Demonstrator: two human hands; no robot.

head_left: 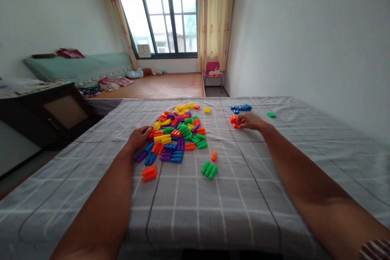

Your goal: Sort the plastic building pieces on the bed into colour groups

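Note:
A heap of plastic building blocks (170, 130) in orange, yellow, green, purple and blue lies on the grey checked cloth (225, 203). At the heap's left edge is my left hand (140, 136), its fingers curled in against an orange block (151, 133); the fingers partly hide what they grip. Farther right, my right hand (251, 122) pinches an orange block (235, 121) at a small orange cluster, resting low over the cloth. Just behind that cluster sits a group of blue blocks (242, 108).
Single blocks lie apart: a green one (271, 114) at right, a yellow one (207, 110) behind, a green one (209, 170), a small orange piece (214, 156) and an orange one (149, 173) in front. Beyond the table are a wooden platform (170, 84) and a pink chair (213, 67).

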